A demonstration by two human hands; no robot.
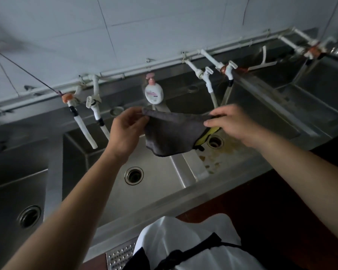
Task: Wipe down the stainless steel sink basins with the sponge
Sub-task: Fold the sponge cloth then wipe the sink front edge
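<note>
Behind grey cloth [172,133] — sponge [207,135] half-hidden

I have both bare forearms reaching up and forward from the lower corners of the view, converging toward the middle. My left hand [128,126] is raised with the wrist bent slightly inward, thumb and forefinger pinched together on one upper corner of a dark grey, limp cloth [172,133]. My right hand [233,121] sits level with it, palm turned down, fingers curled and pinching the opposite corner. The two hands are well apart, holding that edge stretched between them.
</note>
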